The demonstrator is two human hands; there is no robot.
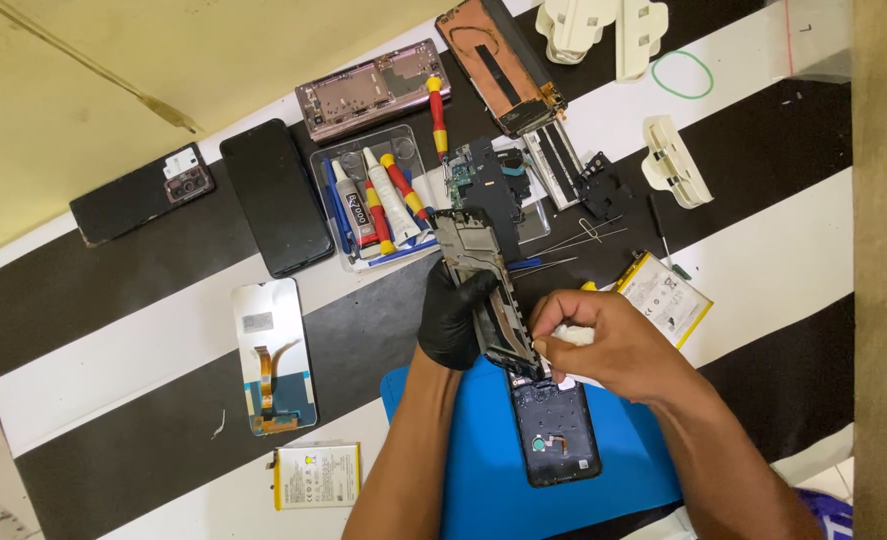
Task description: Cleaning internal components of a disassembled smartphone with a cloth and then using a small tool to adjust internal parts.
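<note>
My left hand (453,312), in a black glove, grips a phone frame (475,262) that stands on edge, tilted, above a blue mat (483,480). My bare right hand (603,345) pinches a white cloth or wipe (575,337) against the lower end of that frame. Just below both hands lies a dark phone back cover (555,430) on the mat, its inner side up.
On the black and white striped surface lie a loose screen with flex cable (273,355), two batteries (315,475) (666,297), two dark phones (275,195) (141,193), a clear tray of screwdrivers and glue tubes (373,195), other opened phones (368,90) (498,62), tweezers (583,237) and white clamps (675,160).
</note>
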